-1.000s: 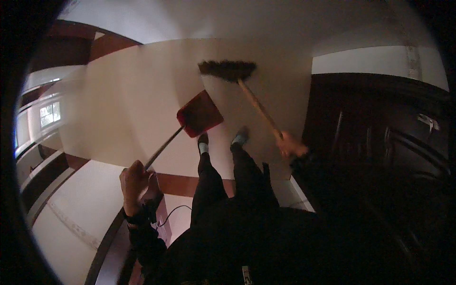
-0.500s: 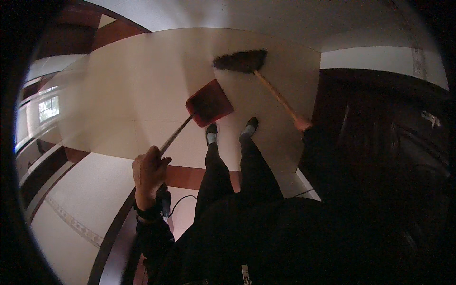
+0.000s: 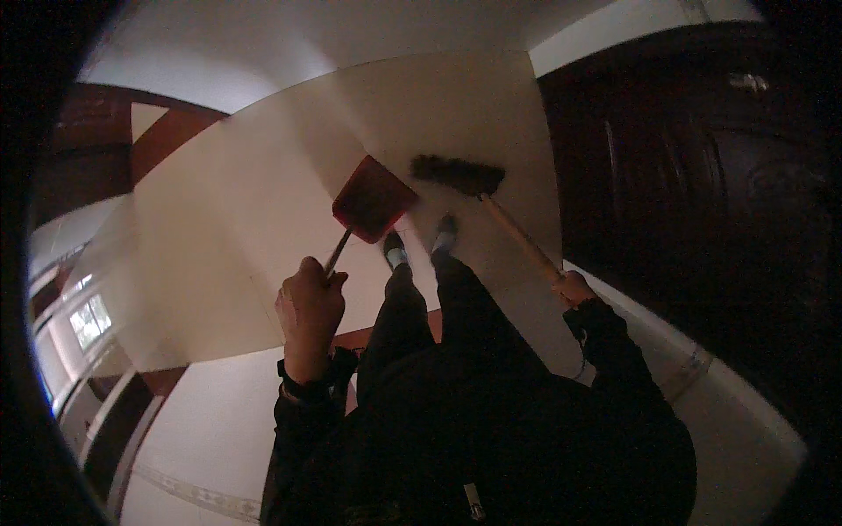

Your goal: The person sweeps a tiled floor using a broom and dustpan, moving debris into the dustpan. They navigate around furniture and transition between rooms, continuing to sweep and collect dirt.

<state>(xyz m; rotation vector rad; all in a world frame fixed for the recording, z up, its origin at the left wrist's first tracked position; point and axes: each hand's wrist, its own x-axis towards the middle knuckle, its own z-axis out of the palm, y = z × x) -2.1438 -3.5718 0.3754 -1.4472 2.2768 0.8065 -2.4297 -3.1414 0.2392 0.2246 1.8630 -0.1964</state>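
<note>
My left hand [image 3: 311, 311] is wrapped round the thin handle of a red dustpan [image 3: 375, 200], whose pan is by the floor just ahead of my feet. Further right, my right hand [image 3: 572, 287] grips the wooden handle of a broom [image 3: 460, 175]. Its dark bristle head is right of the dustpan, with a small gap between the two. Fine dirt in the pan, if any, is too dark to make out.
Pale floor tiles [image 3: 228, 210] spread ahead and left. A dark wooden door [image 3: 667, 167] stands at the right, a white wall [image 3: 263, 53] runs along the far side. My shoes [image 3: 395, 245] are close behind the pan. A bright window [image 3: 90, 321] shows far left.
The broom head has come nearer to me and closer to the dustpan's level. My right hand has moved back toward my body, and the whole view has turned.
</note>
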